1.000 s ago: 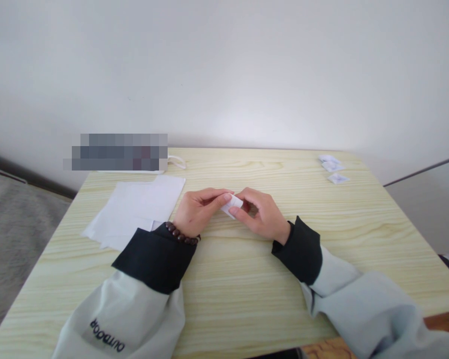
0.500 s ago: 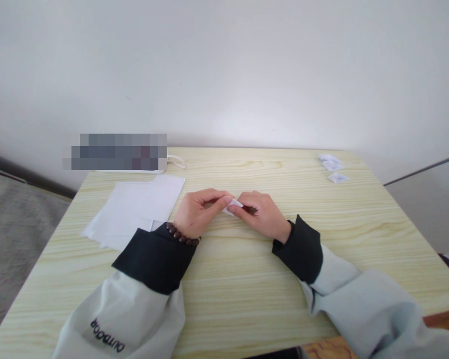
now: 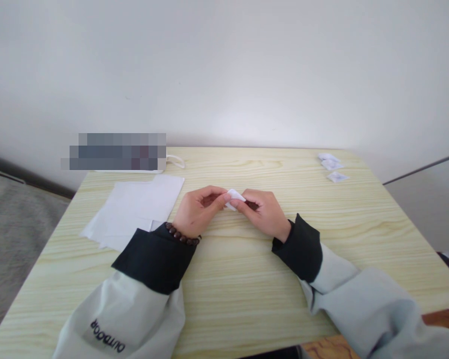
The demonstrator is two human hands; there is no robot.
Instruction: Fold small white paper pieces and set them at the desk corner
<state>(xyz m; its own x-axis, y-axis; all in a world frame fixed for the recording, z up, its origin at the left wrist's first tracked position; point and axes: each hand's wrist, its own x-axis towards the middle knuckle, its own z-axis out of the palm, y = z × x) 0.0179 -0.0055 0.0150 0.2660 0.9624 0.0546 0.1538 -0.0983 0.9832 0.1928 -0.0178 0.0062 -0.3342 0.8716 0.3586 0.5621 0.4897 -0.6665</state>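
A small folded piece of white paper is pinched between both hands just above the middle of the light wooden table. My left hand, with a dark bead bracelet on its wrist, grips the paper's left side with curled fingers. My right hand holds the right side between thumb and fingertips. Most of the paper is hidden by the fingers.
Flat white paper sheets lie on the table left of my left hand. Three small folded paper pieces sit at the far right corner. A white object with a looped cord rests by the back edge, near the wall.
The folded paper shows less of itself and has been drawn in tighter between the fingertips. Both hands have shifted slightly up and closer together.
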